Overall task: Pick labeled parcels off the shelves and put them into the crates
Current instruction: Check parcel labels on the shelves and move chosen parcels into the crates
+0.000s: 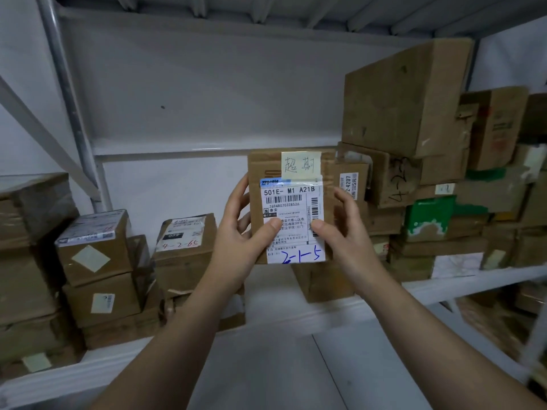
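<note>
The left hand (241,229) and the right hand (343,229) both clamp the small cardboard parcel (291,208), one on each side edge, thumbs pressed flat on its front face and fingers wrapped behind; the parcel is held upright in the air in front of the shelf (340,309), clear of the stacks, with its white shipping label (291,223) turned toward the camera and a pale sticky note (301,165) at its top. It looks light — two hands carry it with no sign of strain — and stiff enough for the side grip to hold, though the glossy label under the thumbs is likely slicker than bare cardboard; the edges seem the surer place to take it, and one hand around the narrow width would probably do for the move to a crate. No crate is in view. To the left stand stacked brown boxes (97,276) with labels; to the right a taller pile of cartons (405,99), one green-printed box (429,217) among them, touching one another; the far wall is plain white.
</note>
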